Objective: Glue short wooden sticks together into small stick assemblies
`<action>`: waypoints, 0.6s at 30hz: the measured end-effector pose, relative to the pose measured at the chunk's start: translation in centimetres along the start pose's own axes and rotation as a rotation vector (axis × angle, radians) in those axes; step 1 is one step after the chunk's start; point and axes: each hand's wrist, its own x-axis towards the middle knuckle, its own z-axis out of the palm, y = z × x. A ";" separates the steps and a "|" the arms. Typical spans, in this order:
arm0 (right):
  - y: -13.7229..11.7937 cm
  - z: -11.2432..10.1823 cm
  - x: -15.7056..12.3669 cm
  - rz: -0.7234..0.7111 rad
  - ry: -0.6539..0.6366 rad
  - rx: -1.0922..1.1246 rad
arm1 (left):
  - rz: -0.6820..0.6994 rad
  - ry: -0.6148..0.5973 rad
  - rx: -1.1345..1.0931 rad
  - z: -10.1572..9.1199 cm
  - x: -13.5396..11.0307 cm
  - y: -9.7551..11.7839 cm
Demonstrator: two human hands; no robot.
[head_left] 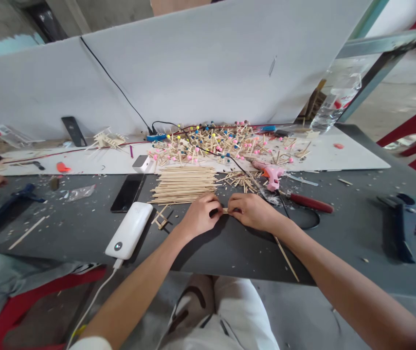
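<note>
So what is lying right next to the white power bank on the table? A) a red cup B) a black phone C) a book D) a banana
B: a black phone lies flat on the dark table just beyond the white power bank, left of the stick bundle.

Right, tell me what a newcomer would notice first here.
First the two hands meeting at the middle of the dark table: the left hand and right hand pinch a small wooden stick between them. Just behind lies a neat bundle of sticks, and beyond it a messy heap of sticks with coloured tips. A pink glue gun lies to the right, a white power bank to the left.
</note>
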 end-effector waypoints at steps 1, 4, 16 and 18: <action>0.0 0.0 0.0 -0.002 0.002 0.003 | 0.001 -0.004 0.006 0.0 0.0 0.0; 0.1 0.2 0.0 -0.005 0.012 0.013 | -0.007 -0.002 0.020 0.0 0.0 0.2; 0.1 0.3 0.1 0.016 0.035 0.009 | -0.101 -0.002 -0.076 0.4 -0.1 0.0; -0.1 0.2 0.1 0.024 0.037 -0.002 | -0.101 -0.002 -0.087 0.4 0.0 0.0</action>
